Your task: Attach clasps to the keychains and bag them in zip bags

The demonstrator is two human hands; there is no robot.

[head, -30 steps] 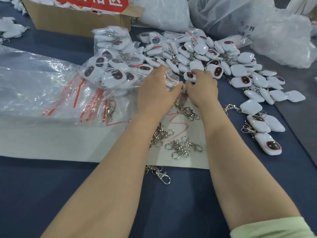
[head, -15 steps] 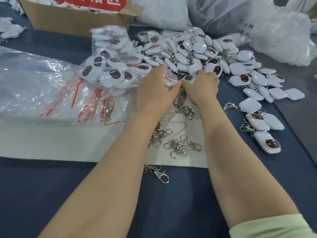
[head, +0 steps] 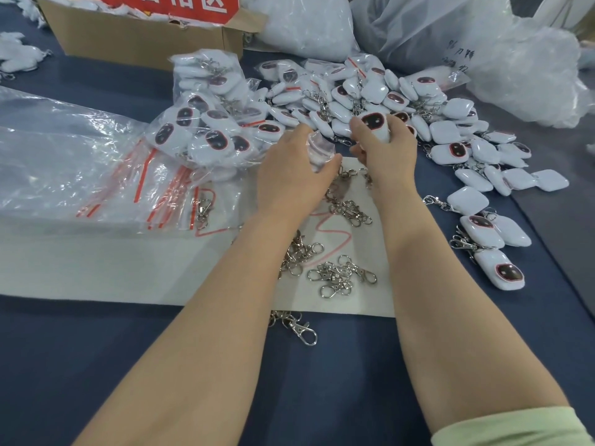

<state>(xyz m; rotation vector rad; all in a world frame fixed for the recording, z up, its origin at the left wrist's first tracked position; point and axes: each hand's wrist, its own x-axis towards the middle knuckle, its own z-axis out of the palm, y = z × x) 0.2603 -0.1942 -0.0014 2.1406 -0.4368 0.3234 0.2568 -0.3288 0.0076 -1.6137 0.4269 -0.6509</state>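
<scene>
White square plastic keychain with dark oval face point(head: 374, 122) is gripped in right hand point(head: 386, 152) at the near edge of the keychain pile point(head: 425, 101) on the blue counter point(head: 96, 349). Small clear zip bag point(head: 317, 149) is gripped in left hand point(head: 293, 170). Its clasp could be snagged on a misaligned bag mouth; clasp attachment is hidden by fingers point(head: 358, 132).

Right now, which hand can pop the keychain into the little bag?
Probably the right. The right hand grips a white keychain, close beside the clear zip bag that the left hand holds.
</scene>
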